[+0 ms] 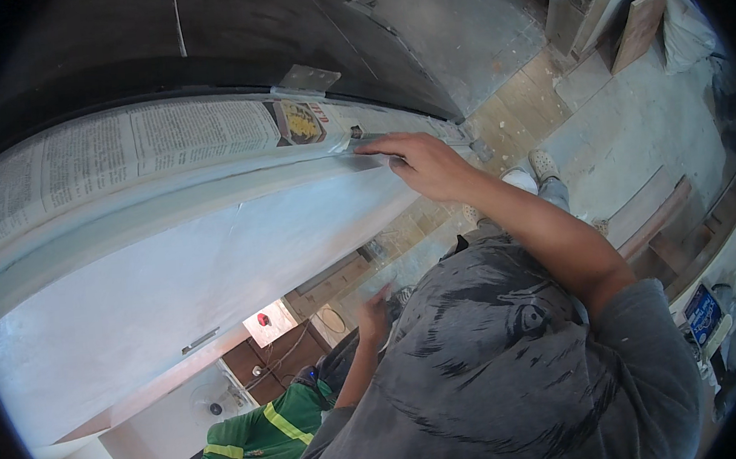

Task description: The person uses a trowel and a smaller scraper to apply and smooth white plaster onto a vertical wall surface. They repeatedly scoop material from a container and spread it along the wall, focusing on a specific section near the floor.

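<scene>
The dusty, wood-toned floor (pixel 532 92) bears greyish sheeting (pixel 613 131), long boards (pixel 645 212) and a white bag (pixel 689 35).

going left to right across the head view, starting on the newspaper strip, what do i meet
left end of the newspaper → its yellow printed picture → right hand, fingers at the papered edge → upper pale clog on a foot → leaning brown board → white bag

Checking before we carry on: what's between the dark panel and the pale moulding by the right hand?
A strip of printed newspaper lies between the dark panel and the pale moulding, seen in the head view.
</scene>
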The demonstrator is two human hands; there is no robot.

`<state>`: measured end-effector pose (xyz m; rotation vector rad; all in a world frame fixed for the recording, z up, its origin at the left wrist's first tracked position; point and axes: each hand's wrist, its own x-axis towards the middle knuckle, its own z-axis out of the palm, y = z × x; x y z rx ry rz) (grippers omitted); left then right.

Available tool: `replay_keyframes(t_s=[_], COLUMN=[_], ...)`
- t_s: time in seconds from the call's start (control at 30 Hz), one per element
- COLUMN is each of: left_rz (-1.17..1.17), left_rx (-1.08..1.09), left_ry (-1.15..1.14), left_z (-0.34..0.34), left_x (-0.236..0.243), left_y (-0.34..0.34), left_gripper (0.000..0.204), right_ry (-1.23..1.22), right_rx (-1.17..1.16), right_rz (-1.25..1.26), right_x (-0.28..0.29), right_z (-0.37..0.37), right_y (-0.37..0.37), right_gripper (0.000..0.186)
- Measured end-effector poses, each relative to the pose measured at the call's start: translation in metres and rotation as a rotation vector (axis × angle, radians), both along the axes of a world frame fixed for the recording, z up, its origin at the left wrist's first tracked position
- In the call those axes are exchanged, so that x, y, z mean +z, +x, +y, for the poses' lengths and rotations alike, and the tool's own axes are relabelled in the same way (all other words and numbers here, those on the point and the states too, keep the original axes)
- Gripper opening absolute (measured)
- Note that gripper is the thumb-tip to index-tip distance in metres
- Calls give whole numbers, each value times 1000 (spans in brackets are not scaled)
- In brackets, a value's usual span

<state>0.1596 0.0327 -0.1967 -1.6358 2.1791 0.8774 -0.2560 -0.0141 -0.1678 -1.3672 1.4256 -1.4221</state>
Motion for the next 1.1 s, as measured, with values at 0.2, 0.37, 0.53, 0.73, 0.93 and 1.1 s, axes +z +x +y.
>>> replay_keyframes(t_s=[0.2, 0.37, 0.53, 0.73, 0.93, 1.1], left_rz=[42, 35, 64, 32, 26, 33], left_rx=[114, 132, 140, 217, 168, 100], left_ry=[77, 106, 124, 177, 160, 102], left_z=[14, 9, 4, 2, -2, -6], left_x=[-2, 2, -2, 15, 1, 5], left_y=[21, 6, 3, -22, -7, -13], left_gripper=[44, 45, 45, 43, 41, 43], right_ry=[19, -1, -17, -5, 33, 109], right_rx=[41, 17, 55, 41, 90, 16], right_rz=[39, 31, 43, 5, 61, -34], right_x=[2, 0, 0, 0, 0, -7], right_z=[-7, -10, -10, 4, 27, 20], right_y=[-1, 3, 6, 17, 15, 1], right_gripper=[46, 47, 50, 55, 49, 44])
